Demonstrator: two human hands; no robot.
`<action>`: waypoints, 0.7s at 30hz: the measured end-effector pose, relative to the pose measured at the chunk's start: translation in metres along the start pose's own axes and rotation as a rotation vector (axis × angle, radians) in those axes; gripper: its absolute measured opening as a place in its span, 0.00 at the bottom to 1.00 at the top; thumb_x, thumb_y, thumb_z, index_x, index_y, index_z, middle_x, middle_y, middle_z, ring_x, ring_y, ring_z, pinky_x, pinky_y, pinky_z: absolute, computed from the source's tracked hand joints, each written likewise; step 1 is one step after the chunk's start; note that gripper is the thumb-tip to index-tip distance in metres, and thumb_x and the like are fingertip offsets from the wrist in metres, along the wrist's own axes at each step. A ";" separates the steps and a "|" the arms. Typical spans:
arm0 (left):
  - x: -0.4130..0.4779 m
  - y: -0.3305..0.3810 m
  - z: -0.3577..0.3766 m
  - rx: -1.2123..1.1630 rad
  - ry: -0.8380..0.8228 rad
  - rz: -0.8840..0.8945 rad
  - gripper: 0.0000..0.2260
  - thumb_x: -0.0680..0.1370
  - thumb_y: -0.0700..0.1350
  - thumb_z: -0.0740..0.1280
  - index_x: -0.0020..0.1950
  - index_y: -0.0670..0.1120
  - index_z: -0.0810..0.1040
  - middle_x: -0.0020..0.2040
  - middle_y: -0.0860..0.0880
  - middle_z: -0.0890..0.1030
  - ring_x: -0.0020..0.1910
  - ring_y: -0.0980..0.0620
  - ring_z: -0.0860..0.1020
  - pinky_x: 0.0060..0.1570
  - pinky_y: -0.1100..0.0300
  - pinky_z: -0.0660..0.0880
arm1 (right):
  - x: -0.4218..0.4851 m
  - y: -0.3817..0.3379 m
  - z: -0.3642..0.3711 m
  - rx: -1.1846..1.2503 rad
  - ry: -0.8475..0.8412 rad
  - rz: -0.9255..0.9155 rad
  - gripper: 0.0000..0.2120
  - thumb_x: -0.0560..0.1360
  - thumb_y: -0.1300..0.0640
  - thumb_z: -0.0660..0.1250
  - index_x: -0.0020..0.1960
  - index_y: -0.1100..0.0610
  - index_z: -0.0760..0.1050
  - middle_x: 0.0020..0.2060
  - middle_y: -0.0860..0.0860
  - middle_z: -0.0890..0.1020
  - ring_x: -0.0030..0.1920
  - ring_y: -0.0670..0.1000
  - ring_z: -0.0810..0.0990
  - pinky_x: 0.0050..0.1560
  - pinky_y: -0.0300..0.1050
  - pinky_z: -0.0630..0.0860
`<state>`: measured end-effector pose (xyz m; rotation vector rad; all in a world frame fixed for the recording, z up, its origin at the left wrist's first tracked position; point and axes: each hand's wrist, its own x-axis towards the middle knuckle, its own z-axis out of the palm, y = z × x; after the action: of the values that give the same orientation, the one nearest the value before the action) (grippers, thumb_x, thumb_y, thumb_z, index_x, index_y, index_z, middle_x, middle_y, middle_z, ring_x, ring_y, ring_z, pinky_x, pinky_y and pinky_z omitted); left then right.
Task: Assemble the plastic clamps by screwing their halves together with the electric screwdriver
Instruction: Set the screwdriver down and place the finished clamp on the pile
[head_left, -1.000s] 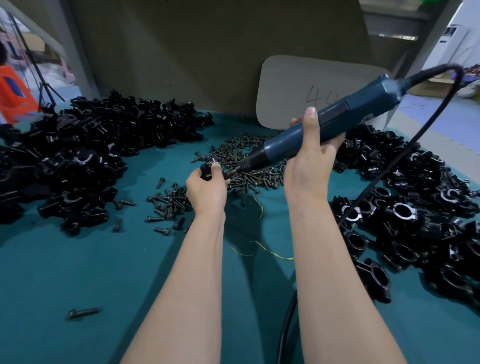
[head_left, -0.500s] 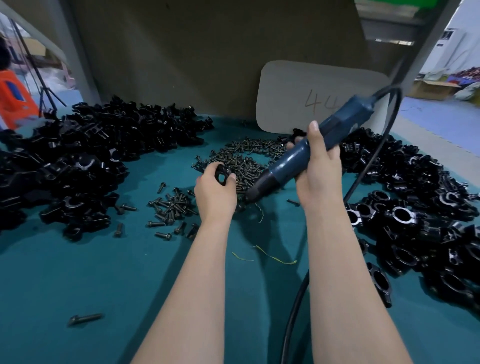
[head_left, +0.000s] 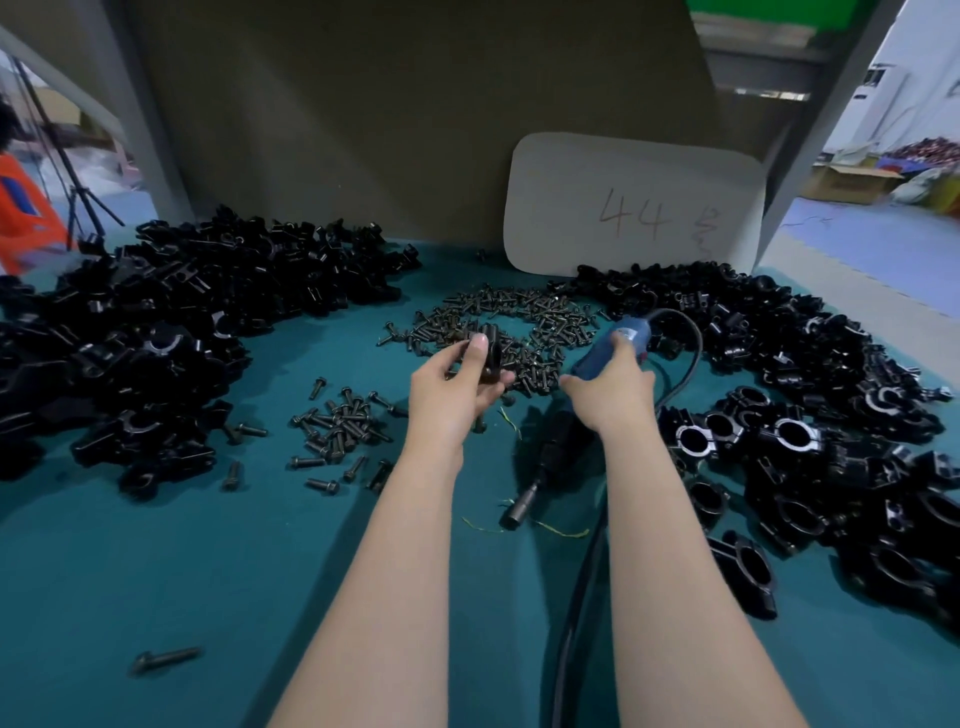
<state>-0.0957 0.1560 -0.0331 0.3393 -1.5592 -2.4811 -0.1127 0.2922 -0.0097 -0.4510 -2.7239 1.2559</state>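
Spreading across the whole frame, the teal tabletop (head_left: 156, 597) carries a heap of what look like loose clamp halves (head_left: 156, 332) at upper left and a heap of assembled clamps (head_left: 805, 415) along the right edge. Right of centre, the right hand (head_left: 610, 395) wraps its fingers round the electric screwdriver (head_left: 558, 452), whose tip points down at the tabletop (away from any work). Just left of it, the left hand (head_left: 452, 389) pinches one black clamp (head_left: 491, 356) between thumb and fingers, above the screw pile (head_left: 519, 317) at centre. A fastening looks finished, I judge; next the clamp probably joins the right heap, or takes another screw.
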 end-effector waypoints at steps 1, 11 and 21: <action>0.000 0.000 0.000 -0.010 -0.009 -0.014 0.08 0.79 0.49 0.66 0.48 0.44 0.78 0.36 0.48 0.85 0.34 0.52 0.83 0.33 0.66 0.78 | 0.000 -0.001 0.002 -0.057 -0.007 -0.008 0.33 0.76 0.51 0.68 0.76 0.50 0.54 0.69 0.61 0.62 0.61 0.63 0.71 0.61 0.51 0.68; -0.011 0.005 0.005 0.136 0.058 0.102 0.10 0.78 0.54 0.67 0.44 0.48 0.77 0.27 0.51 0.80 0.25 0.59 0.77 0.24 0.68 0.71 | -0.002 -0.004 0.000 -0.233 -0.038 -0.030 0.24 0.78 0.43 0.61 0.70 0.55 0.66 0.68 0.60 0.67 0.66 0.62 0.66 0.63 0.51 0.65; -0.043 -0.013 0.077 0.589 -0.382 0.424 0.11 0.79 0.39 0.65 0.53 0.54 0.80 0.48 0.57 0.81 0.46 0.57 0.78 0.52 0.70 0.74 | -0.035 0.007 -0.059 0.237 0.243 -0.136 0.11 0.78 0.53 0.63 0.57 0.57 0.78 0.52 0.52 0.82 0.55 0.51 0.79 0.55 0.42 0.72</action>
<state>-0.0779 0.2402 -0.0089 -0.3830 -2.2188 -1.7974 -0.0655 0.3285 0.0247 -0.3593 -2.3300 1.3662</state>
